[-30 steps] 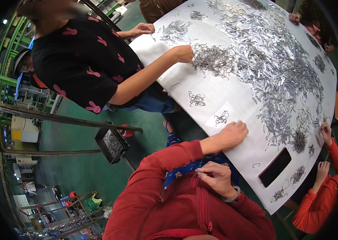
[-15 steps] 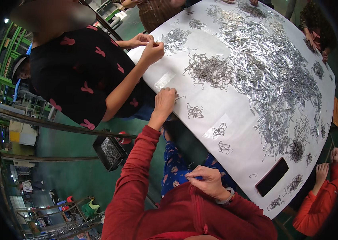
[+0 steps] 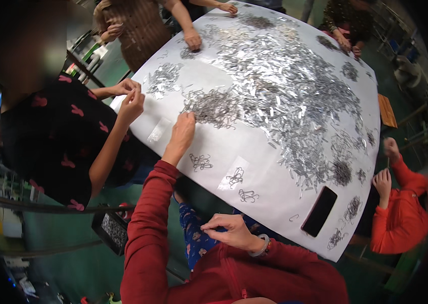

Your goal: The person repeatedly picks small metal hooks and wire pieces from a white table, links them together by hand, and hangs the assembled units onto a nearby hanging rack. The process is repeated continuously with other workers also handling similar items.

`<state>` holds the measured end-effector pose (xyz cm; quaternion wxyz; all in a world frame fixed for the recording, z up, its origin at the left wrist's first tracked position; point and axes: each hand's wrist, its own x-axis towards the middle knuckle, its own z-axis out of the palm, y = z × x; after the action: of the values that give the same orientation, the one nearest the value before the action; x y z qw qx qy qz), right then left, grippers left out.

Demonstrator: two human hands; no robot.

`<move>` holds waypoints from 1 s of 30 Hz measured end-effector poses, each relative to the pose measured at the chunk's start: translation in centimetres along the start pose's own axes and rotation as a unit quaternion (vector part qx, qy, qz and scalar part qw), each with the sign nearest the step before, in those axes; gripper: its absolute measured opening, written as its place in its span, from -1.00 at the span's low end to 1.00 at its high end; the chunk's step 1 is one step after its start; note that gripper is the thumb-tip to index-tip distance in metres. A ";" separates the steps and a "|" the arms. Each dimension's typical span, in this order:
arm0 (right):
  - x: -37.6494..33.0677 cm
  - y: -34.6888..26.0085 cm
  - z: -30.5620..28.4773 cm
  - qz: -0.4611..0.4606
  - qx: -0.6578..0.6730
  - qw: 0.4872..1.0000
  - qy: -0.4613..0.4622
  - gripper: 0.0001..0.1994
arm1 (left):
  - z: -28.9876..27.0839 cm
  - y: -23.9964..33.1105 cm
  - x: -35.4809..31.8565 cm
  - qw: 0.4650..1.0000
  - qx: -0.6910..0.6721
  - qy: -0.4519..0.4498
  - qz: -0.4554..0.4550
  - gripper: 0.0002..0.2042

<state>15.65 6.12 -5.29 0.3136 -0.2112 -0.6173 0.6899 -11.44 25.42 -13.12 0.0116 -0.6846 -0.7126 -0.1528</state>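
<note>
Head view: a white-covered table [image 3: 284, 202] fills the centre and upper right of the frame, with a flat black rectangular phone [image 3: 319, 211] near its lower right edge and a black crate [image 3: 111, 229] of small parts below the table edge at lower left. The heap of wire clips [image 3: 219, 106] lies at centre frame, directly under the left hand [image 3: 183, 129], while small bunches of clips [image 3: 235, 177] sit lower, between both hands. Left hand's fingers are curled down onto the heap's edge, touching clips; right hand [image 3: 231, 230], at lower centre off the table, is loosely clenched with fingertips pinched, contents cannot be told.
</note>
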 end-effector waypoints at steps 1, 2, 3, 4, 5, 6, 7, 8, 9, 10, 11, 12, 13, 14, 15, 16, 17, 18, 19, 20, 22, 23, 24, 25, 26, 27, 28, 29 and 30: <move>0.1 -0.1 0.1 0.002 -0.001 1.000 -0.001 -0.80 | -0.1 -0.5 -0.1 1.000 0.019 0.000 0.008 -0.93; 0.2 -0.1 0.1 -0.005 -0.008 1.000 0.006 -0.82 | -0.3 -1.0 -0.2 0.999 0.034 -0.021 -0.018 -0.93; 0.4 -0.1 0.2 -0.010 -0.027 1.000 0.010 -0.83 | -0.4 -1.3 -0.4 0.998 0.047 -0.036 -0.037 -0.93; 0.5 0.0 0.2 -0.010 -0.031 0.999 0.020 -0.83 | -0.5 -1.7 -0.7 0.999 0.015 -0.004 -0.038 -0.93; 0.5 0.1 0.2 -0.007 -0.032 0.999 0.029 -0.83 | -0.8 -1.9 -1.1 0.999 -0.015 0.015 -0.045 -0.93; 0.5 0.2 0.1 0.007 -0.016 0.999 0.036 -0.82 | -1.0 -1.7 -1.8 0.997 -0.050 0.021 -0.062 -0.93; 0.4 0.3 0.1 0.020 -0.010 0.999 0.047 -0.83 | -1.3 -1.3 -2.6 0.993 -0.101 0.037 -0.049 -0.92; 0.3 0.4 0.1 0.029 0.005 0.998 0.058 -0.83 | -2.0 -0.9 -3.7 0.986 -0.156 0.043 -0.047 -0.91; 0.3 0.6 0.1 0.052 0.021 0.996 0.063 -0.83 | -3.1 -0.6 -5.1 0.975 -0.208 0.032 -0.069 -0.90; 0.2 0.6 0.0 0.047 0.035 0.996 0.067 -0.84 | -4.1 0.4 -6.5 0.940 -0.319 0.034 -0.115 -0.87; 0.3 0.7 0.1 0.065 0.050 0.994 0.068 -0.84 | -5.4 1.4 -8.1 0.911 -0.392 0.034 -0.124 -0.86; 0.3 0.6 0.0 0.038 0.009 0.996 0.081 -0.84 | -6.6 2.9 -10.1 0.886 -0.440 0.060 -0.131 -0.86; 0.5 0.5 0.0 0.004 -0.019 0.997 0.078 -0.84 | -8.1 4.3 -12.3 0.872 -0.467 0.064 -0.129 -0.87; 0.6 0.2 0.1 0.017 -0.027 0.995 0.090 -0.84 | -9.6 6.0 -14.6 0.848 -0.509 0.087 -0.120 -0.86; 0.7 -0.1 0.1 0.026 -0.042 0.994 0.098 -0.85 | -11.2 7.3 -16.8 0.858 -0.491 0.110 -0.104 -0.86; 0.9 -0.5 0.3 0.038 -0.056 0.992 0.111 -0.86 | -12.6 8.6 -18.7 0.822 -0.548 0.101 -0.118 -0.88; 1.1 -0.8 0.5 0.054 -0.046 0.990 0.118 -0.87 | -13.7 9.9 -20.3 0.797 -0.583 0.083 -0.133 -0.88; 1.4 -1.1 0.9 0.063 -0.032 0.989 0.130 -0.88 | -14.5 10.7 -21.8 0.861 -0.489 0.122 -0.065 -0.90; 1.4 -1.4 1.2 0.051 -0.038 0.989 0.137 -0.88 | -15.1 11.4 -23.1 0.849 -0.516 0.104 -0.050 -0.91; 1.6 -1.6 1.3 0.062 -0.046 0.987 0.142 -0.87 | -15.4 12.0 -23.8 0.855 -0.504 0.119 -0.022 -0.91; 1.7 -2.0 1.8 0.037 -0.014 0.991 0.130 -0.89 | -15.7 12.4 -24.5 0.875 -0.459 0.151 -0.013 -0.90; 1.6 -2.0 1.9 0.019 -0.004 0.992 0.126 -0.90 | -15.7 12.6 -24.7 0.881 -0.444 0.160 -0.025 -0.90; 1.6 -2.1 2.0 0.029 0.001 0.991 0.132 -0.89 | -15.7 12.7 -24.8 0.882 -0.440 0.165 -0.026 -0.90; 1.4 -2.0 2.0 0.023 0.009 0.991 0.130 -0.89 | -15.5 12.9 -24.8 0.882 -0.441 0.162 -0.033 -0.90; 1.4 -2.0 2.0 0.007 0.016 0.992 0.127 -0.88 | -15.5 12.9 -24.7 0.884 -0.432 0.179 -0.029 -0.90; 1.5 -1.9 1.9 0.001 -0.002 0.992 0.124 -0.88 | -15.4 13.0 -24.6 0.882 -0.429 0.189 -0.033 -0.90; 1.6 -1.8 2.0 -0.016 -0.019 0.993 0.120 -0.88 | -15.3 13.1 -24.6 0.881 -0.429 0.198 -0.037 -0.90; 1.7 -1.7 1.9 -0.035 -0.039 0.992 0.115 -0.87 | -15.3 13.3 -24.6 0.879 -0.429 0.204 -0.040 -0.91; 1.8 -1.6 2.0 -0.051 -0.062 0.991 0.105 -0.86 | -15.3 13.4 -24.7 0.874 -0.436 0.207 -0.056 -0.91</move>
<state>13.26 6.03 -3.21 0.3981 -0.2699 -0.6325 0.6071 0.26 -1.92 -1.44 -0.1492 -0.5321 -0.5918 -0.5869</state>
